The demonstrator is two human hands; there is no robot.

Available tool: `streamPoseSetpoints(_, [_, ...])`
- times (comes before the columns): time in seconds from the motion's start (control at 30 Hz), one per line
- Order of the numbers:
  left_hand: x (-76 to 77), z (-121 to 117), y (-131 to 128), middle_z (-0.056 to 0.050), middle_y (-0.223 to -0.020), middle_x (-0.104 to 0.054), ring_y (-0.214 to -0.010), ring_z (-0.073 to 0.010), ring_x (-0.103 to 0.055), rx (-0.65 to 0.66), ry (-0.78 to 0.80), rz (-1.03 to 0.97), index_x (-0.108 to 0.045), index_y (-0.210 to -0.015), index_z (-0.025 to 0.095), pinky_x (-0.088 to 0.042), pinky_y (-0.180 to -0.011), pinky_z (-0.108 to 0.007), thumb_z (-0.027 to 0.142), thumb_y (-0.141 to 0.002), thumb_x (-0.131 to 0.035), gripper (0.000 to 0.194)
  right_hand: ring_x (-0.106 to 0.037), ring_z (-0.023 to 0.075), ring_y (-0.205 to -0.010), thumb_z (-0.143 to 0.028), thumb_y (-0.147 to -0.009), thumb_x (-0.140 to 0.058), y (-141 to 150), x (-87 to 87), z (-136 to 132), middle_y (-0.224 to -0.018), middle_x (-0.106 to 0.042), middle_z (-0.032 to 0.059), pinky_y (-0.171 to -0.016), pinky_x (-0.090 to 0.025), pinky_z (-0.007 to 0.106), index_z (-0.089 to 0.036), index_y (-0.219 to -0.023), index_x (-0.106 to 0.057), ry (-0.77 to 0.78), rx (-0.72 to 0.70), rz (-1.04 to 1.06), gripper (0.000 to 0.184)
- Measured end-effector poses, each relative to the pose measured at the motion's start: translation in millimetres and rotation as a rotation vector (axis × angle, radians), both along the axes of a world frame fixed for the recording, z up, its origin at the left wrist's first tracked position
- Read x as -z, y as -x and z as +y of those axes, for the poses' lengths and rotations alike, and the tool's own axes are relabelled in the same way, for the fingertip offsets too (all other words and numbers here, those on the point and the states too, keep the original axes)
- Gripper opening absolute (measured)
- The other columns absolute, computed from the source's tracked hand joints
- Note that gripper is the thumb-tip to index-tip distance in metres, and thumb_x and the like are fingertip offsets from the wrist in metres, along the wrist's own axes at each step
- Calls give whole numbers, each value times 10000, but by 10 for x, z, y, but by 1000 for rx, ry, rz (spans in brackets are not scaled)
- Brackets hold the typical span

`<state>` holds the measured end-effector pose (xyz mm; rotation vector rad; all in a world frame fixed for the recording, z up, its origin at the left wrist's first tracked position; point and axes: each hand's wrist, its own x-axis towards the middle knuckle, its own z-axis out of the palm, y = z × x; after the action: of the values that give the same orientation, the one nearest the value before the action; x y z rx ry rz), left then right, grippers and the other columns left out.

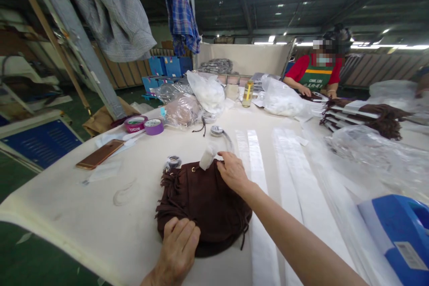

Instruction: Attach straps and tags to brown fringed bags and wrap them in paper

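A dark brown fringed bag (211,201) with small gold eyelets lies on the white table in front of me. My left hand (177,246) is closed on its lower left edge, fingers curled over the fabric. At the upper right rim, my right hand (233,172) grips the bag, with thumb and forefinger near the opening; the other fingers are partly hidden. White wrapping (208,157) stands up at the bag's mouth, close to my right fingertips. A wrapped metallic piece (173,161) sits by the upper left corner. Another wrapped round piece (216,131) lies beyond, with a strap curving from it.
Left are a phone (100,154), a pink tape roll (136,123) and a purple one (154,127). White strips (295,178) run along the right, near a blue-and-white container (395,232). Brown fringed pieces (365,116) are stacked near a co-worker (317,73). A bottle (247,94) stands behind.
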<state>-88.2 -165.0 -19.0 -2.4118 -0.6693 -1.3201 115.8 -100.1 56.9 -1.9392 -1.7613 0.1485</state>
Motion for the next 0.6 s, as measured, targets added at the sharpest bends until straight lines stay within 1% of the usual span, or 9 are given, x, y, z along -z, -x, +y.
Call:
streamPoseSetpoints(0.1, [18, -7, -7, -69, -720, -644, -766, -177, -583, -11, 13, -25, -598, -782, 125, -379, -824, -381, 1, -836, -396, 243, -564, 207, -927, -181, -888, -380, 145, 89, 242, -946, -645, 97, -797, -383, 309, -145, -960, -583, 44, -7, -56, 218])
streamPoseSetpoints(0.17, [20, -15, 1, -68, -718, -644, -767, -176, -583, -2, 18, -12, -601, -780, 124, -381, -821, -376, 6, -838, -399, 241, -570, 212, -916, -181, -895, -379, 196, 145, 322, -929, -651, 103, -783, -373, 304, -146, -903, -597, 60, -12, -104, 221])
streamPoseSetpoints(0.23, [25, -20, 29, -71, -730, -649, -782, -181, -586, 7, 39, 9, -605, -793, 123, -387, -824, -377, 9, -833, -413, 227, -585, 208, -895, -194, -900, -392, 187, 181, 370, -911, -664, 97, -769, -366, 294, -155, -877, -609, 83, -29, -149, 221])
streamPoseSetpoints(0.37, [41, -20, 123, -65, -701, -649, -751, -184, -586, 36, 49, 24, -602, -792, 132, -390, -819, -384, 23, -831, -432, 206, -623, 184, -790, -296, -899, -444, 2, 213, 450, -848, -691, 65, -676, -368, 255, -185, -854, -632, 148, -117, -216, 223])
streamPoseSetpoints(0.5, [42, -17, 183, -57, -684, -639, -736, -181, -575, 50, 95, 71, -595, -799, 136, -386, -816, -376, 35, -847, -415, 213, -627, 194, -811, -371, -910, -430, -194, 305, 499, -887, -688, 89, -656, -370, 250, -170, -882, -638, 171, -161, -249, 291])
streamPoseSetpoints(0.6, [36, -2, 197, -51, -695, -630, -739, -177, -571, 42, 117, 140, -595, -799, 154, -380, -807, -367, 41, -863, -371, 260, -626, 207, -790, -391, -917, -413, -234, 393, 517, -842, -683, 106, -662, -379, 263, -145, -848, -645, 166, -170, -257, 344])
